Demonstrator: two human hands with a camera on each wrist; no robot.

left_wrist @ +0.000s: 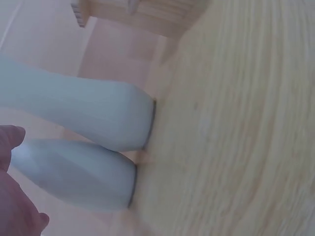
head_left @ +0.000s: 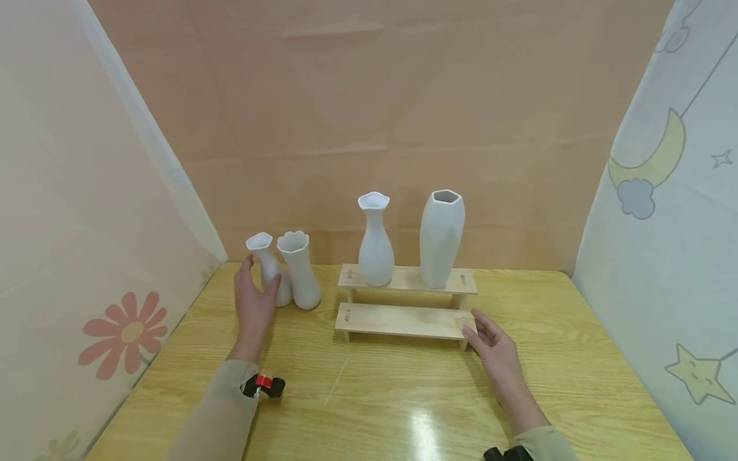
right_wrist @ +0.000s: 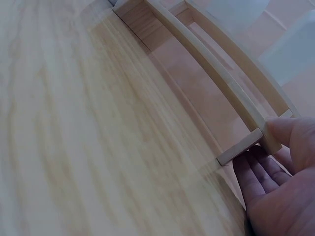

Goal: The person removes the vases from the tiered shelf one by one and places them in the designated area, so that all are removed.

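My left hand (head_left: 255, 307) is at a white flared-neck vase (head_left: 267, 266), fingers along its left side and thumb across its front right. In the left wrist view the thumb (left_wrist: 12, 136) is stretched out beside the neck of that vase (left_wrist: 83, 174). Close on its right stands a white scalloped-rim vase (head_left: 300, 272), upright on the table. My right hand (head_left: 497, 352) holds the right end of the lower step of a two-step wooden stand (head_left: 403, 320). Its thumb lies on the step's end and its fingers (right_wrist: 258, 174) are around the underside, by the leg.
On the upper step stand a ruffled-rim white vase (head_left: 377, 253) and a faceted white vase (head_left: 441, 243). The light wooden table (head_left: 369, 397) ends at a peach backdrop (head_left: 403, 128). Patterned cloths hang at left (head_left: 69, 192) and right (head_left: 669, 256).
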